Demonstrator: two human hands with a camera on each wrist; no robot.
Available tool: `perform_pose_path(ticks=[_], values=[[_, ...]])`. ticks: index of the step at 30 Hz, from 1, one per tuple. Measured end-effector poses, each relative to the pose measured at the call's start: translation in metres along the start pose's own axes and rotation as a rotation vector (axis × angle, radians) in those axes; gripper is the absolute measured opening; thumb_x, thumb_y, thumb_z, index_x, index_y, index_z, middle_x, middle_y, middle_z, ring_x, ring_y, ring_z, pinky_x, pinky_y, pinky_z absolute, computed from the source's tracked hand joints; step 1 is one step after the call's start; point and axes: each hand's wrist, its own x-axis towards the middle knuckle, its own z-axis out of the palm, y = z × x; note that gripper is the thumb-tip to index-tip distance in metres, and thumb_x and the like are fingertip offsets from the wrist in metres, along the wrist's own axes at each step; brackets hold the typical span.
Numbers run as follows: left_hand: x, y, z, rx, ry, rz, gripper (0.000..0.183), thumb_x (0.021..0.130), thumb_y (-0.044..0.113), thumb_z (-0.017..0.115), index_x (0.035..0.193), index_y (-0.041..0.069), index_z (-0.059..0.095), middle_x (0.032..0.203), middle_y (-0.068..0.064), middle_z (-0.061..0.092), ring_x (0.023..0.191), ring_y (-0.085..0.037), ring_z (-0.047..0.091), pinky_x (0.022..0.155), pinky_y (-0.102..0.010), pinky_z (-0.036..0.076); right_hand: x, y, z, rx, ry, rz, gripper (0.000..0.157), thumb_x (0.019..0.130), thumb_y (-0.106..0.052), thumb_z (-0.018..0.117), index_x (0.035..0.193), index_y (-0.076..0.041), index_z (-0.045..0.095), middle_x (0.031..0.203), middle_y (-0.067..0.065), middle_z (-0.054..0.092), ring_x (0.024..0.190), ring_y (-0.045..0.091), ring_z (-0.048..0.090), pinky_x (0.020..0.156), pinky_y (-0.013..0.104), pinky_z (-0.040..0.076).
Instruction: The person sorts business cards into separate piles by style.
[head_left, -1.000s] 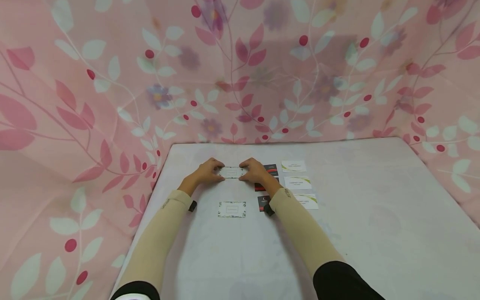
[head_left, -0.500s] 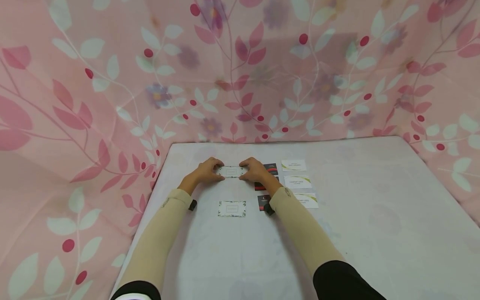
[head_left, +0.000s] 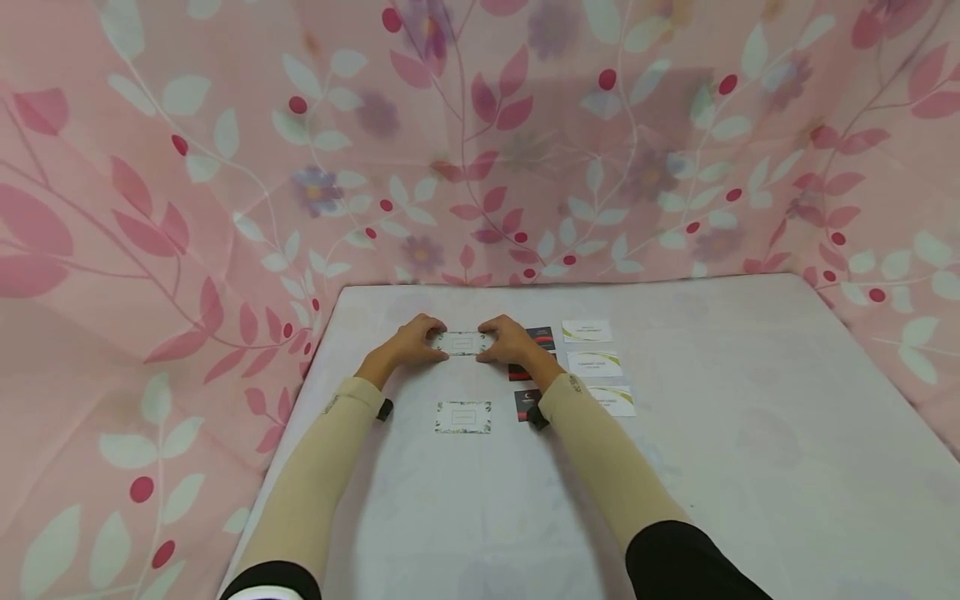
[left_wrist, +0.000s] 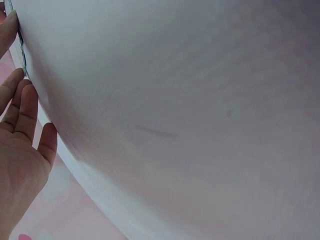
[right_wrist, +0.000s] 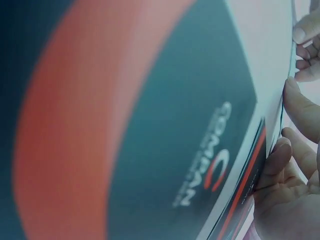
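A white business card with a leafy border (head_left: 462, 343) lies flat near the back of the table in the head view. My left hand (head_left: 415, 342) holds its left end, thumb at the near corner and fingers at the far one. In the same way my right hand (head_left: 510, 340) holds the right end. The left wrist view catches the left hand (left_wrist: 22, 145) at the far left, its fingers low over the cloth. From the right wrist, the right hand (right_wrist: 295, 190) shows at the card's thin edge. A matching leafy card (head_left: 462, 417) lies nearer to me.
Right of the hands is a column of black and red business cards (head_left: 543, 337), partly hidden by my right hand and forearm. Beyond it runs a column of white and green cards (head_left: 595, 365). The white-covered table (head_left: 750, 433) meets a pink floral curtain (head_left: 525, 150) behind.
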Motion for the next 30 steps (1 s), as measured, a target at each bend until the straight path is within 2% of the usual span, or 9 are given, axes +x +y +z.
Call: perform_pose_path(ticks=[5,9,15,19,24,27,30], values=[[-0.002,-0.004,0.004,-0.003,-0.006,0.007,0.058,0.074,0.033,0.076,0.121,0.008,0.054,0.115,-0.009,0.050,0.105,-0.022,0.047,0.096,-0.041,0.036,-0.003,0.000,0.003,-0.017,-0.009,-0.017,0.062,0.070,-0.029,0.080,0.125,-0.012,0.057,0.133,0.008,0.048,0.126,0.023,0.042,0.105,0.038,0.033],[-0.002,-0.004,0.005,0.002,0.005,0.008,0.058,0.075,0.034,0.075,0.122,0.008,0.052,0.116,-0.009,0.050,0.106,-0.022,0.047,0.098,-0.042,0.034,-0.005,-0.002,0.004,-0.057,0.006,-0.058,0.065,0.070,-0.028,0.079,0.128,-0.009,0.054,0.130,0.010,0.048,0.122,0.023,0.044,0.104,0.038,0.033],[0.001,0.000,0.003,0.025,0.038,-0.001,0.066,0.076,0.032,0.075,0.130,0.010,0.044,0.116,-0.010,0.049,0.104,-0.023,0.048,0.096,-0.043,0.036,-0.003,-0.006,0.001,-0.150,0.030,-0.034,0.084,0.072,-0.034,0.077,0.141,-0.016,0.033,0.128,0.013,0.043,0.109,0.023,0.050,0.095,0.038,0.041],[0.000,0.007,0.003,0.114,0.066,0.003,0.077,0.076,0.036,0.074,0.139,0.015,0.034,0.120,-0.013,0.047,0.102,-0.026,0.051,0.093,-0.048,0.036,-0.002,-0.015,0.000,-0.224,0.057,-0.013,0.093,0.071,-0.033,0.079,0.145,-0.021,0.024,0.129,0.015,0.037,0.098,0.025,0.054,0.084,0.040,0.047],[-0.006,0.013,0.003,0.210,0.093,0.018,0.080,0.077,0.042,0.071,0.142,0.020,0.029,0.130,-0.016,0.042,0.110,-0.031,0.050,0.093,-0.055,0.035,-0.007,-0.025,0.003,-0.318,0.046,-0.064,0.089,0.074,-0.028,0.077,0.144,-0.019,0.024,0.130,0.013,0.035,0.084,0.020,0.054,0.070,0.035,0.048],[-0.012,0.017,0.000,0.195,0.132,0.041,0.078,0.079,0.042,0.069,0.142,0.020,0.030,0.131,-0.016,0.041,0.116,-0.031,0.046,0.093,-0.057,0.034,-0.014,-0.030,0.001,-0.379,0.052,-0.106,0.085,0.076,-0.026,0.075,0.144,-0.019,0.025,0.129,0.012,0.036,0.080,0.018,0.054,0.065,0.033,0.047],[-0.021,0.020,-0.004,0.157,0.142,0.070,0.077,0.079,0.041,0.069,0.142,0.019,0.031,0.132,-0.016,0.041,0.120,-0.032,0.044,0.094,-0.060,0.033,-0.025,-0.034,-0.003,-0.353,0.053,-0.133,0.084,0.076,-0.027,0.075,0.144,-0.021,0.026,0.132,0.011,0.037,0.083,0.019,0.056,0.065,0.034,0.048]])
